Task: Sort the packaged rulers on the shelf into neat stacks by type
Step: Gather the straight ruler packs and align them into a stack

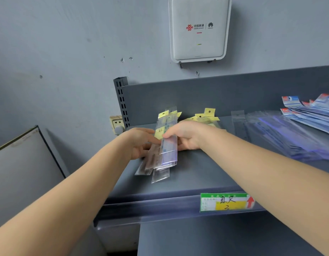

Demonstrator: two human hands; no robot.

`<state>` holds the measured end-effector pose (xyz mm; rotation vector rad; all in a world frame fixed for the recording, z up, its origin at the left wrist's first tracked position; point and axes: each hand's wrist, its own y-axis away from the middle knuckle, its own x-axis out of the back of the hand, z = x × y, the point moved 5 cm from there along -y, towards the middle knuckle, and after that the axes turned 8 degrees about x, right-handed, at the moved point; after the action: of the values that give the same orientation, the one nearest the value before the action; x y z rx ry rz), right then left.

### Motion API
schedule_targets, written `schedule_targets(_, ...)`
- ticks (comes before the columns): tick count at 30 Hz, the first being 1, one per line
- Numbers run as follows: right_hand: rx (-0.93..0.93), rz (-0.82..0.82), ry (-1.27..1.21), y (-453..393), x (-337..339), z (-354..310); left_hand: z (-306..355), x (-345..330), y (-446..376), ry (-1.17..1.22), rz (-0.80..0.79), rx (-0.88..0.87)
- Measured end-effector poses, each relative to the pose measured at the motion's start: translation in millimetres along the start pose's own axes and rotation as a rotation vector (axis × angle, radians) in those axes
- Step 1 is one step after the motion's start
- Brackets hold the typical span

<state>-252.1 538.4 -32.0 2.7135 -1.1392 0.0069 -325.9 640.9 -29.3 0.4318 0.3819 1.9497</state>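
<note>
Clear-sleeved ruler packs with yellow header cards [164, 145] sit bunched at shelf's left end, held between both hands, likely so edges can be squared into one stack. Right hand [184, 135] pinches top pack between thumb and fingers, lifting it off bunch. Left hand [139, 143] curls round bunch's left side, steadying it; its fingertips hidden. More yellow-carded packs [206, 117] lie just behind. Purple-tinted packs [289, 139] and blue-header packs [311, 111] spread well apart to right, loosely fanned, probably unsorted. Grey shelf [187, 178] carries green price label [226, 202] on front lip.
</note>
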Motion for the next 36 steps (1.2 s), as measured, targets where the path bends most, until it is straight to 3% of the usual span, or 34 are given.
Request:
schedule_targets(5,0.159,-0.049,-0.156,12,-1,-11,9,-1,19,-0.015,0.124,-0.165)
schedule_targets(9,0.452,-0.064,-0.172,33,17,-38,11,-25,47,-0.011,-0.018,-0.282)
schedule_targets(14,0.647,0.17,-0.091,60,47,-38,8,-59,74,0.091,0.104,-0.542)
schedule_targets(17,0.692,0.293,-0.129,81,67,-33,8,-84,80,0.167,0.099,-0.62)
schedule_targets(26,0.69,0.574,-0.163,116,141,-6,18,-157,75,0.107,0.048,-0.685)
schedule_targets(36,0.638,0.548,-0.122,128,181,12,22,-189,64,0.11,-0.011,-0.66)
